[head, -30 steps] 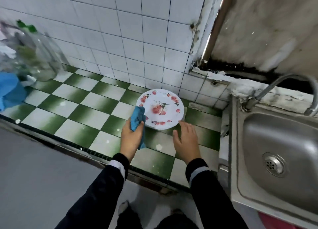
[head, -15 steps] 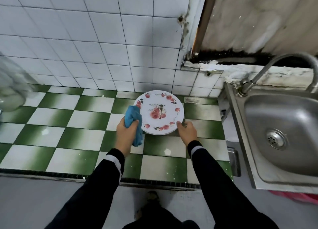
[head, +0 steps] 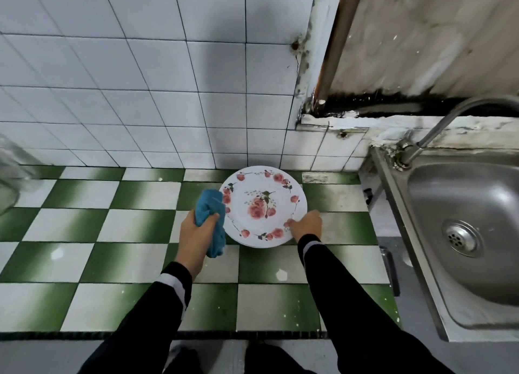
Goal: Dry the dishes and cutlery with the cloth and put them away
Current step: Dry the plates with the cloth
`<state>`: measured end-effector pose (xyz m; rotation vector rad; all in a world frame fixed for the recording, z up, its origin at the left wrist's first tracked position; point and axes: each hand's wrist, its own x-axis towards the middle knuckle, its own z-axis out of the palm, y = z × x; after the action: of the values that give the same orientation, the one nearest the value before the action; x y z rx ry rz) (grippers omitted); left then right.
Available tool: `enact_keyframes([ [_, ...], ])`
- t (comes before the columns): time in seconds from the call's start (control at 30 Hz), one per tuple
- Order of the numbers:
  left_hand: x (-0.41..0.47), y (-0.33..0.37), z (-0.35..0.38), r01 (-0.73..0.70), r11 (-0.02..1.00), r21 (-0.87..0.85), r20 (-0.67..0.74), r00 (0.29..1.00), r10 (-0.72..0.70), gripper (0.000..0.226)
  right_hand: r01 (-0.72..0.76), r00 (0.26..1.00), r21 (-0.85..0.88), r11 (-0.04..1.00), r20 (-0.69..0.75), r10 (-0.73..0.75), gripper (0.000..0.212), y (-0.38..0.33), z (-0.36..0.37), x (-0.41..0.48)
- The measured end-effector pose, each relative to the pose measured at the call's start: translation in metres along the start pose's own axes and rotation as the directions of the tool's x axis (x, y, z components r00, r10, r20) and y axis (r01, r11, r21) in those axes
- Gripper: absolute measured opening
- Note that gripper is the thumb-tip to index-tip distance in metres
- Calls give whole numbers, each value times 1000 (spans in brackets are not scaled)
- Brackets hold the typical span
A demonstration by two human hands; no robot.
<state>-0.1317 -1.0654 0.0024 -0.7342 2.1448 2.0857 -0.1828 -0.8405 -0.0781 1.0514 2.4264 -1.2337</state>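
You wear a black long-sleeved top: the left sleeve [head: 146, 312] comes in from the lower left of the frame, the right sleeve [head: 351, 297] from the lower right. Each ends in a black cuff [head: 179, 269] crossed by one pale grey-white band [head: 310, 245]. Your left hand [head: 196, 233] and right hand [head: 306, 224] are bare. At the bottom centre are dark trousers [head: 269, 359].

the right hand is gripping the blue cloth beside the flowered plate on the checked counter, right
No, the left hand grips the blue cloth; the right hand holds the flowered plate by its rim. The rest is right: the cloth is beside the plate on the checked counter, as the head view shows.
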Motion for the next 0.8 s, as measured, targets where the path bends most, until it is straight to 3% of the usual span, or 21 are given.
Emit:
enact_keyframes([
  [0.27, 20, 9, -19, 3, 1000, 14, 108, 994, -4, 22, -74, 996, 1, 997, -48, 74, 64, -5, -2, 0],
  [0.53, 25, 16, -39, -1, 999, 39, 144, 990, -5, 25, -149, 983, 154, 977, -85, 163, 61, 0, -22, -12],
  [0.8, 9, 7, -33, 26, 1000, -12, 106, 994, -24, 33, -83, 996, 433, 897, 5, 90, 49, 25, -41, -25],
])
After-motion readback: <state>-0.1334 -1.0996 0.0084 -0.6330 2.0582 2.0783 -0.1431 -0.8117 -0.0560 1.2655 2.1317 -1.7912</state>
